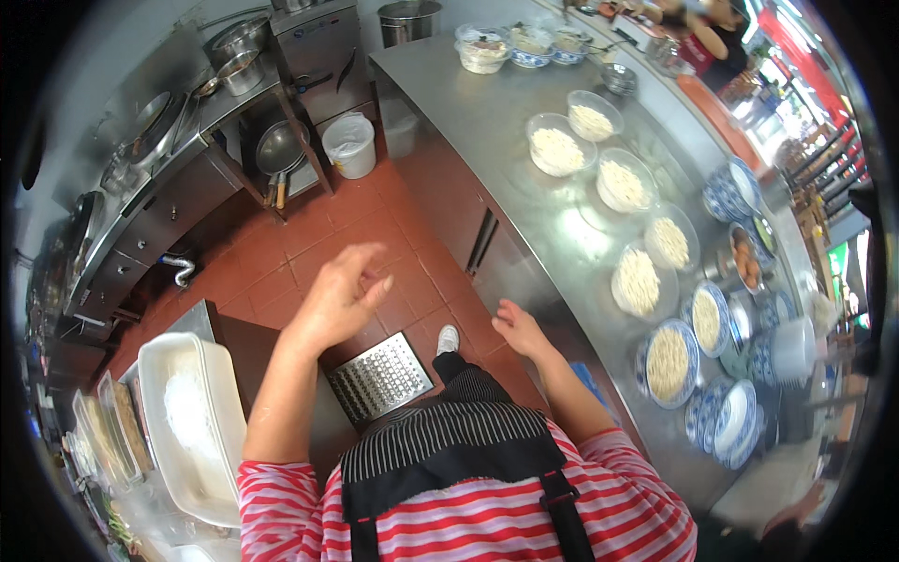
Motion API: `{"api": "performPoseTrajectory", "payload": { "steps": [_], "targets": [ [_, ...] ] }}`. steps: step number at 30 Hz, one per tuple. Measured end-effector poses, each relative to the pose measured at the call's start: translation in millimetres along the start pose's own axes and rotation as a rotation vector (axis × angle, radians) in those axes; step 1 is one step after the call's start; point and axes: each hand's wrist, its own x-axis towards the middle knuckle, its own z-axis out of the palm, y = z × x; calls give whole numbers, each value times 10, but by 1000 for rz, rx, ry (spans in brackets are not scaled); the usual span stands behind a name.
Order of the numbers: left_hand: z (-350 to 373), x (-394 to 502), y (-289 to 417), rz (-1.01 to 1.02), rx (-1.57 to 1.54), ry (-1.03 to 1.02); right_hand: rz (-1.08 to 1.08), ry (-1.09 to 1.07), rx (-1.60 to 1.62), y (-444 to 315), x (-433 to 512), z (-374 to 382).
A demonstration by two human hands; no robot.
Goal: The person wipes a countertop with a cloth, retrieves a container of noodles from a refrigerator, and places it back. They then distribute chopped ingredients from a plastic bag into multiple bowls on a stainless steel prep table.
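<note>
My left hand point(348, 298) hangs in mid-air over the red tiled floor, its fingers loosely bent and the thumb apart, with nothing in it. Lower and to the right, my right hand point(521, 329) is also bare, beside the front edge of the steel counter point(506, 133). Several clear plastic bowls of pale noodles stand on that counter, among them a near bowl point(638, 282) and a far one point(591, 118). Two blue-and-white bowls hold noodles too: one in front point(667, 364), another behind it point(706, 319).
A deep white tub point(193, 428) with white powder sits at left. Below lies a perforated metal plate point(381, 377). Stacked patterned bowls point(730, 421) and a container of brown eggs point(744, 256) line the right. A white bucket point(349, 145) stands by the stove counter. Another person point(709, 42) is beyond the ledge.
</note>
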Motion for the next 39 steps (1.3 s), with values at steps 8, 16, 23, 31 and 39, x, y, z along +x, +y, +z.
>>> {"api": "performPoseTrajectory", "payload": {
  "steps": [8,16,23,31,39],
  "targets": [
    [158,340,-1050,-441,173,-86,610,45,913,662,2408,217],
    [-230,99,-1564,-601,-3,147,403,-674,30,681,2810,555],
    [-935,-993,-1116,-712,70,806,298,-916,-255,-1432,3087,1879],
    [-1339,-3291,-229,-1392,443,1476,-328,-1196,-142,-3570,2551,3665],
    [-2807,-5091,-1098,-1856,563,1683,-758,-1393,-174,-4272,1214,4649]
  ]
}}
